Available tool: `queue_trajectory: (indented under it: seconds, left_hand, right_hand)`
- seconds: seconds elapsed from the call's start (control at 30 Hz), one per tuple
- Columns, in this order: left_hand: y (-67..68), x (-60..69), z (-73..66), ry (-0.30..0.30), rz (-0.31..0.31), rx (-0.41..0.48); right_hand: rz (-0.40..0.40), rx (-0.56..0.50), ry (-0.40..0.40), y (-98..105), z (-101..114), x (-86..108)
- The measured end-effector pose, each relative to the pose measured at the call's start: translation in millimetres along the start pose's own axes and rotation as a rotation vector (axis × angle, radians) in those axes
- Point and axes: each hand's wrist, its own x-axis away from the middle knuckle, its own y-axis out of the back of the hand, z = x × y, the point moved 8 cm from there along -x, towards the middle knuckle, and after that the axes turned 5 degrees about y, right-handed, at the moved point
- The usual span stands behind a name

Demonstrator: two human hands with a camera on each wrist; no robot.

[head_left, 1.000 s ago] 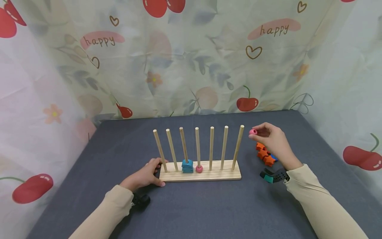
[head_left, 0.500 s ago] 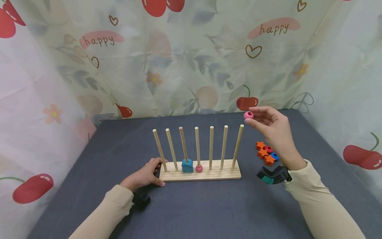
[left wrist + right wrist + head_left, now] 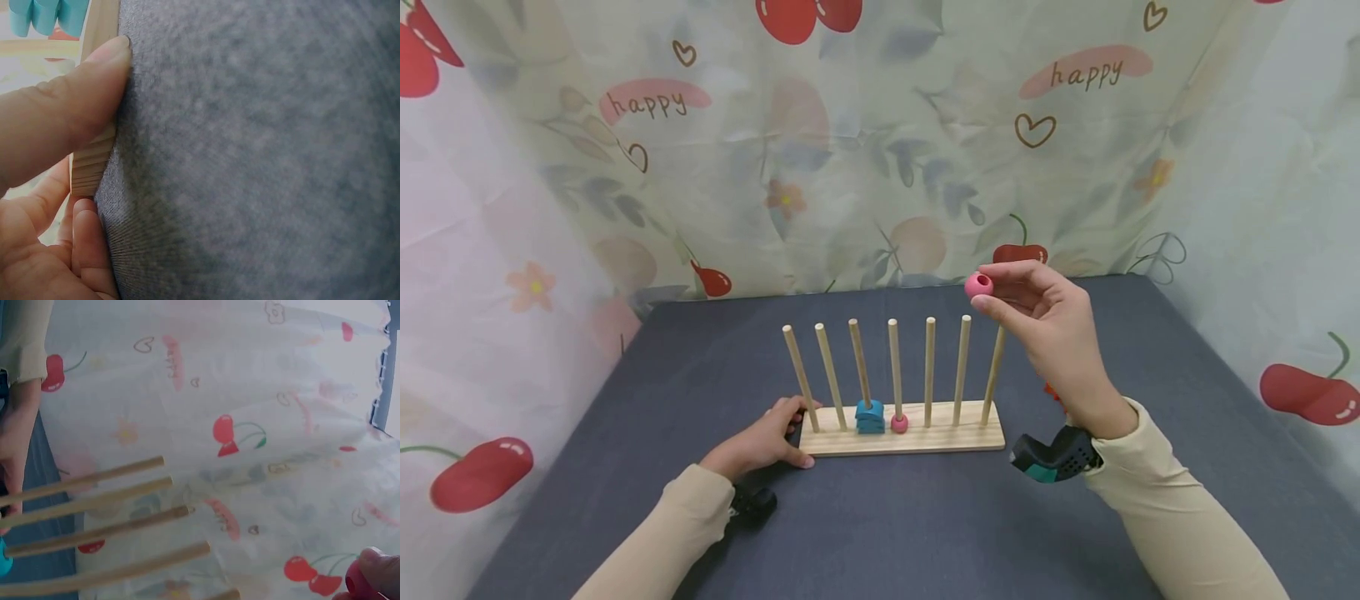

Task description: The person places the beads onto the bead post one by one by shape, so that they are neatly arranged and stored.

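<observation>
A wooden peg board (image 3: 842, 446) with a row of several upright pegs stands on the dark table. Blue beads (image 3: 870, 417) sit stacked on the third peg from the left, and one pink bead (image 3: 899, 424) is at the foot of the fourth. My left hand (image 3: 767, 437) grips the board's left end; the left wrist view shows the thumb (image 3: 94, 87) on its front edge and fingers at its end. Between thumb and fingertips my right hand (image 3: 1052, 333) pinches a pink round bead (image 3: 978, 285), its hole showing, above the tops of the two rightmost pegs.
Orange pieces (image 3: 1051, 390) lie on the table to the right, mostly hidden behind my right wrist. A curtain (image 3: 850, 167) printed with cherries hangs behind the table (image 3: 887, 525) and along its sides. In the right wrist view several pegs (image 3: 106, 534) point upward.
My right hand has lifted the pink bead from beside the orange pieces and carried it left over the right-hand pegs. The left hand and the board have stayed in place.
</observation>
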Motion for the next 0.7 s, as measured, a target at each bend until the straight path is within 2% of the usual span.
queue_trajectory:
  seconds: [0.5,0.7]
  left_hand:
    - [0.0,1.0,0.3,0.020,0.003,-0.003]
    - [0.1,0.9,0.9,0.007,0.003,-0.004]
  right_hand:
    - [0.058,-0.089,0.020,-49.9,-7.2,1.9]
    - [0.077,-0.114,0.030,-65.6,-10.7,0.7]
